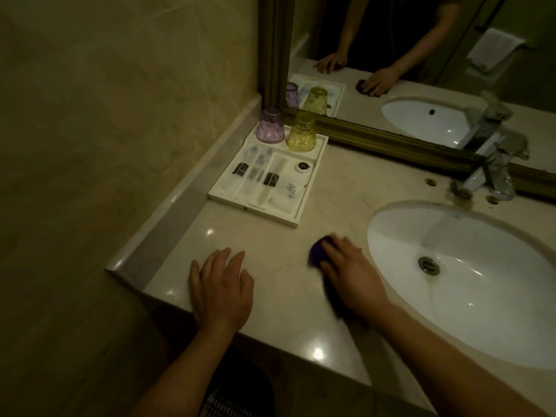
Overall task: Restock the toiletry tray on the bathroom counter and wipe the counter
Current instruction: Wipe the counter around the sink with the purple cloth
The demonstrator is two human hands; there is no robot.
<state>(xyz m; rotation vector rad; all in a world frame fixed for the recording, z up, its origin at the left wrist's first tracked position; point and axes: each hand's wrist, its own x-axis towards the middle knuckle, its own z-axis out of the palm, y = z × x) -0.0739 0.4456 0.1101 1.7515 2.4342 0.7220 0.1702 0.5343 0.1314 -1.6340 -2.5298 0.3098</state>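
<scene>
A white toiletry tray (304,206) lies at the back left of the beige stone counter (270,236), by the wall. Wrapped toiletries fill its compartments, and an upturned purple cup (270,126) and yellow cup (301,132) stand at its far end. My right hand (349,275) presses a dark purple cloth (319,251) flat on the counter between the tray and the basin; the hand is blurred. My left hand (221,285) rests flat on the counter near the front edge, fingers spread, holding nothing.
A white oval basin (400,266) is sunk into the counter on the right, with a chrome faucet (493,173) behind it. A gold-framed mirror (376,136) runs along the back. A dark bin (237,392) stands on the floor below the counter edge.
</scene>
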